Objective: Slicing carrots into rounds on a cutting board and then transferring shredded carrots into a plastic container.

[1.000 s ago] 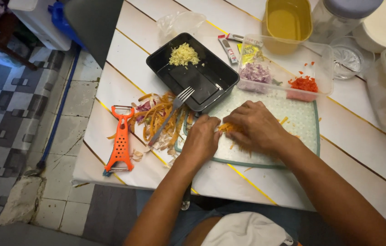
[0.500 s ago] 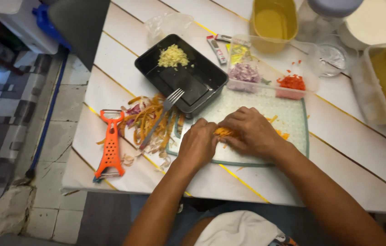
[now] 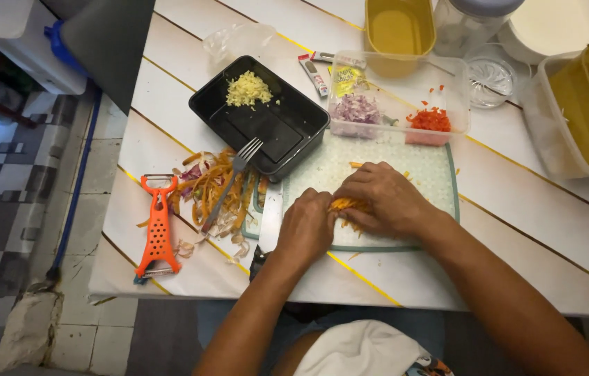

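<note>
I am seeing the tray (image 3: 287, 136) lying at ten o'clock of the board (image 3: 419, 174), peeler (image 3: 157, 226) at nine.

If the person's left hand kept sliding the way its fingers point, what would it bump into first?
The left hand points up the table and slightly right, across the pale cutting board. It would probably first meet the orange shreds at its fingertips, then the clear box holding chopped onion and chilli; depth is unclear.

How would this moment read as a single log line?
left hand: on orange shreds | right hand: on shreds | surface: cutting board | nearby: black tray, fork, orange peeler
</note>
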